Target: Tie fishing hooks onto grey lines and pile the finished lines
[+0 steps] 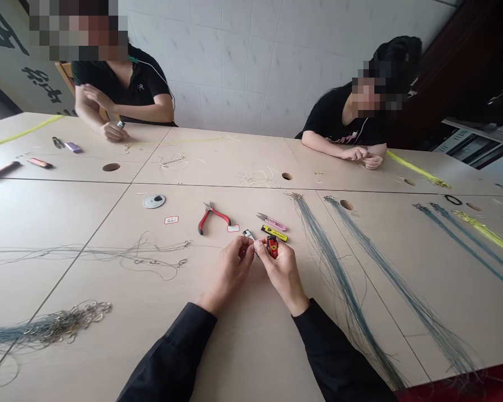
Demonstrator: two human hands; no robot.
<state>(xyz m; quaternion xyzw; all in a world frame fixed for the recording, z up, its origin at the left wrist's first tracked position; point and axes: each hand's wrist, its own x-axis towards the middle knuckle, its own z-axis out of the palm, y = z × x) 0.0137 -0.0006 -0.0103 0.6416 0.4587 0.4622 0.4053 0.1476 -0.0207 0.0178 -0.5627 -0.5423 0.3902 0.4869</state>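
My right hand (281, 273) is closed around a red lighter (273, 247) with a yellow emblem. My left hand (230, 268) is in a pinch, its fingertips almost meeting those of the right. A thin cord runs in from the left to its fingers; the pinched end is hidden. Just beyond the fingertips shows a small silver metal piece (247, 234), and I cannot tell whether it belongs to the lighter. Close by lie a yellow lighter (274, 233), pink-handled thread snips (272, 221) and red-handled pliers (210, 215).
Bundles of blue-grey cords (331, 273) stretch along the right. Another bundle with metal hooks (73, 324) lies at front left, below loose strands (142, 254). A round grey cap (154, 201) and table holes (111, 167) lie farther off. Two people sit opposite, hands on the table.
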